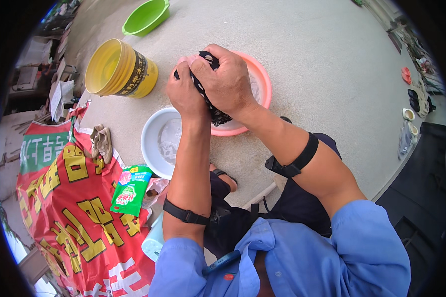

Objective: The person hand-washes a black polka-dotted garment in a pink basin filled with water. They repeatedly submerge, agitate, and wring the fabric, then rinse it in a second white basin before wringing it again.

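Observation:
A bunched black cloth with white spots (220, 116) is gripped between my two hands. My left hand (187, 87) holds it on one side, and my right hand (223, 80) is closed over it on the other. The cloth's lower end hangs down towards a pink basin (264, 76) with whitish water in it. My arms hide part of that basin. Close by on the left is a pale blue-white basin (147, 152), with sudsy water inside and its right side hidden behind my forearm.
A yellow bucket (148, 76) and a green basin (146, 16) are beyond my hands. On the left, a green detergent packet (132, 191) and a pair of shoes (102, 143) rest on a red printed banner (59, 219). Several shoes and slippers (413, 100) line the right edge.

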`<state>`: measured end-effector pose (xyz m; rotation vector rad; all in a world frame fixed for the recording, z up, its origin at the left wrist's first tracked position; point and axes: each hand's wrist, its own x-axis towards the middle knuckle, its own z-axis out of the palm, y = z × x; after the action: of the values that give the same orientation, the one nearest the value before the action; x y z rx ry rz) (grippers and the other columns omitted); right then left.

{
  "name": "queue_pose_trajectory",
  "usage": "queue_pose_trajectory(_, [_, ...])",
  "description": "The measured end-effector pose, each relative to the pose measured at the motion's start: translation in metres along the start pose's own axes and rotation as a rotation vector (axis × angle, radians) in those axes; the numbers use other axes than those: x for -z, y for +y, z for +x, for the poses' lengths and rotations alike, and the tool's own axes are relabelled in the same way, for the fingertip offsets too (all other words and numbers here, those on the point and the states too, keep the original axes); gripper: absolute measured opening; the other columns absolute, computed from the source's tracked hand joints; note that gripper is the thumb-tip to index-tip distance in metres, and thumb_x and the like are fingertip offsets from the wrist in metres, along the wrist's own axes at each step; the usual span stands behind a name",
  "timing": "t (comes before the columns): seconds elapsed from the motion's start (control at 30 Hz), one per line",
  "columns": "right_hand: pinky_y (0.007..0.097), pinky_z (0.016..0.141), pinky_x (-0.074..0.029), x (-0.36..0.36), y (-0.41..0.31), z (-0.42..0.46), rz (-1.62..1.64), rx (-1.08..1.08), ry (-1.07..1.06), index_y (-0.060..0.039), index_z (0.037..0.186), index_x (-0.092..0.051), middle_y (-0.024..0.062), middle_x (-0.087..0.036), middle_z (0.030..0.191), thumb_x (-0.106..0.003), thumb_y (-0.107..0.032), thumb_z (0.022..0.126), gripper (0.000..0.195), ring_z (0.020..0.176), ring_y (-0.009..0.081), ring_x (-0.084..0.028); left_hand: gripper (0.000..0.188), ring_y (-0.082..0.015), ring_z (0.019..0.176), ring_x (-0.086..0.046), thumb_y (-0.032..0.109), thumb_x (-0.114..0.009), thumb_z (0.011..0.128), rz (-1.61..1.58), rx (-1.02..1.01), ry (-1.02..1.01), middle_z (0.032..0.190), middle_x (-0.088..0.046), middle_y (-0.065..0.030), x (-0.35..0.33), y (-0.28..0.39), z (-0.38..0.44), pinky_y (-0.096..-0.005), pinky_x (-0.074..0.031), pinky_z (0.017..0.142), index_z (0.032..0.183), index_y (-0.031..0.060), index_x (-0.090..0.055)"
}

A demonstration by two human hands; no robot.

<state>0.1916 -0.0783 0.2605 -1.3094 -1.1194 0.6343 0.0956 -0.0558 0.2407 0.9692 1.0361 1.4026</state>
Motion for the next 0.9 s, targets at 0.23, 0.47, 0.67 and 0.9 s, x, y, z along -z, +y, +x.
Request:
queue_pose_trajectory(0.23, [0.0458, 0.074, -0.053, -0.006, -0.004, -0.008, 0.04, -0.128, -0.089, 0.0018, 0.079, -0.064, 0.0228, -0.066, 0.072, -0.064, -0.035, 0.091, 0.039, 0.072, 0.0396, -0.065, 0.038, -0.0067, 0.064, -0.052, 0.025, -0.061, 0.106, -0.051, 0.011, 0.102, 0.069, -0.059, 0.0008, -0.002, 0.011, 0.01, -0.0299, -0.043, 0.058, 0.073, 0.0049, -0.06])
queue_pose_trajectory(0.47, [0.0347, 0.062, -0.045, 0.011, 0.024, 0.024, 0.264, -0.315, 0.01, -0.0029, 0.076, -0.061, 0.0028, -0.058, 0.067, -0.062, -0.028, 0.099, 0.035, 0.063, 0.0145, -0.051, 0.041, -0.0151, 0.062, -0.054, 0.029, -0.064, 0.104, 0.45, -0.358, 0.093, 0.064, -0.056, -0.0065, -0.03, 0.007, -0.02, -0.0353, -0.046, 0.061, 0.078, -0.0016, -0.061])
queue_pose_trajectory(0.67, [0.0423, 0.066, -0.048, -0.002, 0.008, 0.015, 0.171, -0.255, -0.04, 0.004, 0.075, -0.061, 0.0172, -0.057, 0.065, -0.06, -0.032, 0.097, 0.043, 0.063, 0.027, -0.055, 0.042, -0.0096, 0.065, -0.051, 0.03, -0.061, 0.106, 0.224, -0.087, 0.061, 0.068, -0.059, 0.0, -0.01, 0.013, -0.006, -0.0325, -0.045, 0.062, 0.074, 0.0028, -0.059])
queue_pose_trajectory(0.9, [0.0483, 0.068, -0.052, -0.008, -0.008, -0.014, -0.039, -0.031, -0.254, -0.0027, 0.078, -0.067, 0.0194, -0.068, 0.075, -0.058, -0.026, 0.094, 0.029, 0.072, 0.0397, -0.066, 0.036, -0.009, 0.068, -0.056, 0.028, -0.062, 0.104, 0.131, 0.117, -0.055, 0.074, -0.063, -0.0011, 0.026, 0.022, 0.034, -0.0308, -0.047, 0.065, 0.079, 0.0029, -0.065])
